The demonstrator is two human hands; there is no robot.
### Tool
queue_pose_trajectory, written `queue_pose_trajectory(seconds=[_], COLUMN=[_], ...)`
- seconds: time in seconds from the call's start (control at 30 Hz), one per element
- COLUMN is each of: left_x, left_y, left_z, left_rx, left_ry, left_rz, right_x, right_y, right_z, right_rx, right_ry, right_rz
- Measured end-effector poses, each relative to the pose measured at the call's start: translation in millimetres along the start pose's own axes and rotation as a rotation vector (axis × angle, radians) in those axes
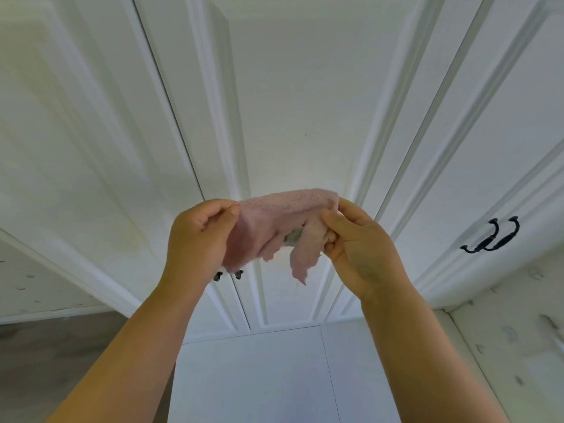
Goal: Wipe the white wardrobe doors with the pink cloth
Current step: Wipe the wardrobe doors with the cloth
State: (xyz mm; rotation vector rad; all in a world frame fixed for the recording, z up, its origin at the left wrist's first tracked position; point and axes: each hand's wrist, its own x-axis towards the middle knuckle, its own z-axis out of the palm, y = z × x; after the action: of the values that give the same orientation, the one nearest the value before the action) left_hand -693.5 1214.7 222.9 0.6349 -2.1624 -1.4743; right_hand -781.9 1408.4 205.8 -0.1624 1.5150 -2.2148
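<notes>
The pink cloth point(274, 221) hangs crumpled between both hands, in front of the white wardrobe doors point(293, 102) and apart from them. My left hand point(198, 239) pinches the cloth's left end between thumb and fingers. My right hand point(357, 242) pinches its right end, with loose folds drooping below. The tall panelled doors fill the view above and behind the hands.
A pair of black handles point(491, 236) sits on the doors at the right. Two small dark handle ends point(227, 274) show just under the cloth. A white plinth or drawer front point(253, 377) lies below, wood floor point(61, 346) at the left, and a patterned white surface point(518, 331) at the right.
</notes>
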Motion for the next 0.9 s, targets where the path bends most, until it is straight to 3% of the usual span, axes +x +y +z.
queue_pose_trajectory(seconds=[0.17,0.27,0.33,0.6,0.7,0.77,0.9], left_x=[5.7,0.2,-2.0,-10.9,-10.3,-8.5,-3.9], left_y=[2.6,6.4,9.3,12.3,18.6,16.7,1.9], left_z=[0.9,9.0,9.1,-3.5,-3.9,-3.1,0.2], left_rx=[-0.393,-0.554,-0.575,-0.352,-0.117,0.045,0.314], left_ry=[-0.074,-0.164,-0.258,-0.449,-0.573,-0.562,-0.405], left_rz=[-0.292,-0.414,-0.397,-0.008,0.117,0.172,0.216], right_x=[3.6,1.3,-0.6,-1.3,-4.2,-7.7,-8.7], right_y=[6.1,10.7,12.2,11.2,10.0,10.6,13.3], right_z=[-2.9,2.7,1.9,-10.3,-8.3,-4.7,-2.9], right_rx=[-0.173,-0.098,-0.059,0.172,0.155,0.025,-0.243], right_ry=[0.07,-0.001,-0.072,-0.134,-0.284,-0.39,-0.076], right_rz=[0.018,0.07,0.133,0.244,0.345,0.248,-0.082])
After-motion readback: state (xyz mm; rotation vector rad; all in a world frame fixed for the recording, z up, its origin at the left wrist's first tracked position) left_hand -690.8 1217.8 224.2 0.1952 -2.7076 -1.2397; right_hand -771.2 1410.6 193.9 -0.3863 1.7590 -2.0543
